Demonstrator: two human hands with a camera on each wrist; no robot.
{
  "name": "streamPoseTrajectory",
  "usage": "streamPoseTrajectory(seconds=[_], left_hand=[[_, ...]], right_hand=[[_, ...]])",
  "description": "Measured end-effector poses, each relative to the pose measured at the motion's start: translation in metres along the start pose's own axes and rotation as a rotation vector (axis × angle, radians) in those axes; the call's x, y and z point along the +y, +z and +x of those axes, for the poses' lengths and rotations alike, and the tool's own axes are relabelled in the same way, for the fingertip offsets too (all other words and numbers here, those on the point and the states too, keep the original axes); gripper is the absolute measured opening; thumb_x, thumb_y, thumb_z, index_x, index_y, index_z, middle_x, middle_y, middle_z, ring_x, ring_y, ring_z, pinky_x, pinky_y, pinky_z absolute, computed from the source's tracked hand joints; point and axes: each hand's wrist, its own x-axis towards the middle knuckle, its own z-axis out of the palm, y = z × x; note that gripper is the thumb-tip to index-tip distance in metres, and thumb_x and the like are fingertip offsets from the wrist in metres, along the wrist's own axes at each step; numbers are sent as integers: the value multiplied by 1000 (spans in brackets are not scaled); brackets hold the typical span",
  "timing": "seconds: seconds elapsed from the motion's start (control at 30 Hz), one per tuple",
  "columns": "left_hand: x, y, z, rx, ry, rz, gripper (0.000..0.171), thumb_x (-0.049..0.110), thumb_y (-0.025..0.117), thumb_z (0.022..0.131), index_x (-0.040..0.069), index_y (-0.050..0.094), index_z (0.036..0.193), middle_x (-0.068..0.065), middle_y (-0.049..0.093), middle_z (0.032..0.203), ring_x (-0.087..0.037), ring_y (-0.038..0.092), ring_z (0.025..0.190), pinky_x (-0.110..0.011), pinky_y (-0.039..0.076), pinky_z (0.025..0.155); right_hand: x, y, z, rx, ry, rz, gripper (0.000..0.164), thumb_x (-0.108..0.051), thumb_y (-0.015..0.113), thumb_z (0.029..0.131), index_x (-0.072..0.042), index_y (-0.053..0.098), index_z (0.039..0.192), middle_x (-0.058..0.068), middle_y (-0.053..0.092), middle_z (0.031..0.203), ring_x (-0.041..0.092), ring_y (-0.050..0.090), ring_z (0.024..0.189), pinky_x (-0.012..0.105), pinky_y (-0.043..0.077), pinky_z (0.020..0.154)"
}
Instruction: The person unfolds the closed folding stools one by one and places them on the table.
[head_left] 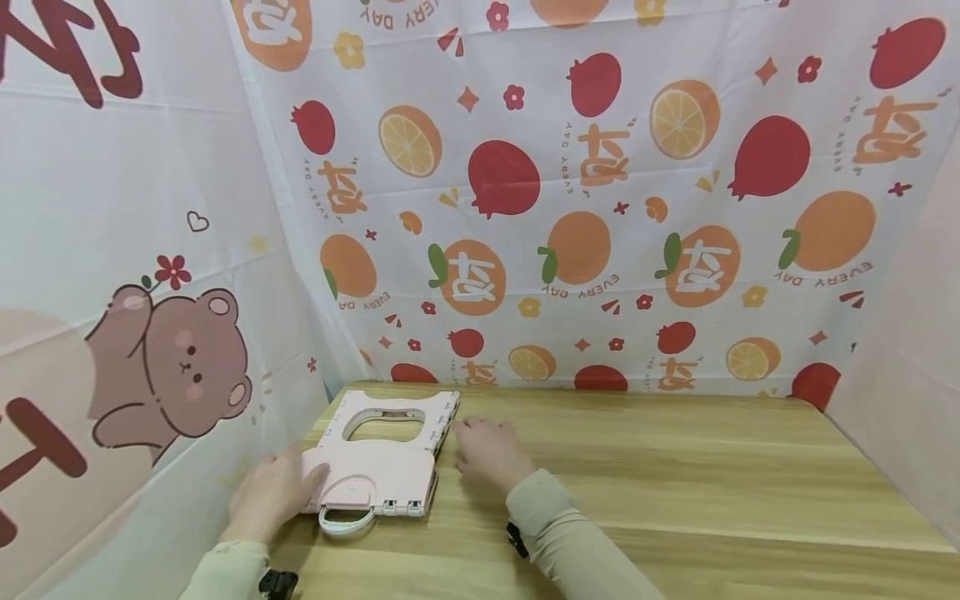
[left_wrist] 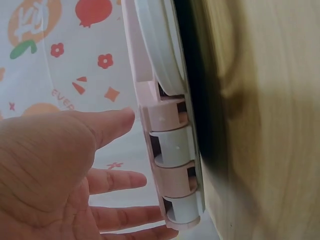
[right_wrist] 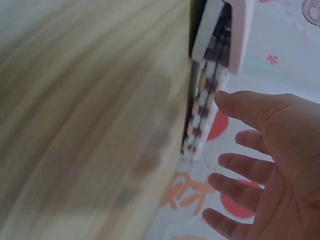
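Wood-grain table [head_left: 675, 483], walled on three sides by printed cloth: fruit-pattern backdrop [head_left: 600, 208] ahead of your hands, bear-print sheet [head_left: 150, 358] beyond your left hand.

One pink folded plastic panel [head_left: 382, 454] is lying flat on the table between your two hands. It looks like a collapsed folding piece: one oval cutout at the end far from you, one white loop handle [head_left: 347, 521] hanging off the near edge.

Your left hand [head_left: 273, 492] is resting at the panel's left near corner, fingers straight and spread, thumb lying against the pink edge in the left wrist view [left_wrist: 75, 165]; likely steadying it, not gripping.

Your right hand [head_left: 487, 450] is sitting palm-down on the wood just beside the panel's right edge, fingers relaxed and apart [right_wrist: 265, 165], holding nothing. Whether it is touching the edge, you cannot tell.

Hinge knuckles [left_wrist: 177, 170] along the edge are alternating pink and white; four are showing in the left wrist view.

Count: one panel, one handle, two hands, both unclenched.
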Motion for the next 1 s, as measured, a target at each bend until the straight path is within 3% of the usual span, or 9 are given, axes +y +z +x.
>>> streamPoseTrajectory(seconds=[0.2,0.47,0.63,0.7,0.87,0.9,1.0], left_hand=[[-3,4,1,-24,-14,3,84,60,56,104,-9,45,151,-47,50,140,-67,54,125,-78,52,92],[-4,7,0,-30,-8,-4,85,60,55,105,-11,46,150,-47,51,142,-68,54,126,-78,51,94],[-6,7,2,-19,8,-3,82,56,58,105,-13,47,147,-48,52,140,-68,55,124,-78,52,95],[-13,12,9,-6,30,2,86,61,57,104,-13,48,147,-48,54,138,-68,56,122,-77,52,95],[-7,9,7,-8,71,22,84,56,59,105,-16,49,146,-47,56,137,-67,57,122,-73,52,98],[0,3,1,-18,71,23,78,47,62,105,-18,48,146,-48,55,137,-67,57,123,-73,52,100],[2,4,2,-22,89,24,75,44,64,105,-20,50,141,-47,57,136,-67,58,122,-71,52,102]], right_hand=[[-23,4,5,11,-37,-31,50,-30,71,104,-21,59,152,0,65,150,25,64,138,55,56,109],[-44,9,4,9,-101,-65,34,-17,64,107,-24,69,139,-7,69,140,16,67,129,44,60,98],[-49,9,5,-3,-97,-94,31,-17,68,104,-25,72,133,-8,71,136,15,67,127,41,59,98],[-49,8,5,-9,-103,-97,31,-16,69,103,-24,72,133,-8,70,138,16,66,128,41,59,100],[-46,5,5,-18,-128,-92,34,-12,69,102,-22,72,135,-6,64,153,19,61,140,44,58,108],[-45,5,5,-20,-134,-91,36,-12,69,102,-22,72,136,-6,62,154,20,60,141,46,58,110],[-45,2,2,-25,-130,-84,33,-13,73,100,-20,72,131,-5,70,142,18,66,131,44,58,107]])
